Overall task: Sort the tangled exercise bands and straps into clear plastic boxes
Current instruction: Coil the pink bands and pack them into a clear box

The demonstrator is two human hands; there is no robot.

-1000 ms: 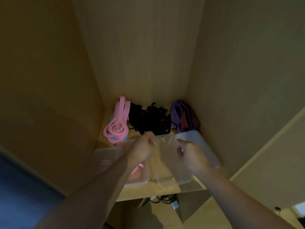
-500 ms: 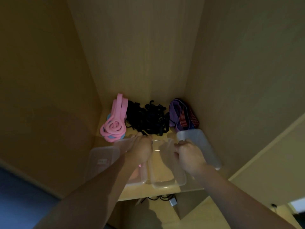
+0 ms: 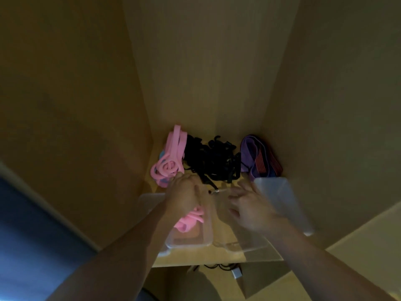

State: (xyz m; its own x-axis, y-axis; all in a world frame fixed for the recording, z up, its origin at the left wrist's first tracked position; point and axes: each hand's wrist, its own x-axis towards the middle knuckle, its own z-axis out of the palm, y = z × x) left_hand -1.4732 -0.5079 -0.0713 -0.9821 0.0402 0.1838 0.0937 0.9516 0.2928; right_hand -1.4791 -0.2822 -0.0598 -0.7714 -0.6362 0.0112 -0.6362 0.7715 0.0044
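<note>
Reaching over the clear box (image 3: 188, 244) of pink bands (image 3: 191, 218), your left grip (image 3: 184, 195) is too blurry to call. Black straps (image 3: 212, 161) sit tangled behind it on the shelf (image 3: 217, 255). Your right grip (image 3: 251, 210) looks released. Yank one strap and the whole knot could drag along.

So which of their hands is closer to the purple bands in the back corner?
The right hand, just in front of the purple bands. The left hand is farther off, by the pink coil.
</note>
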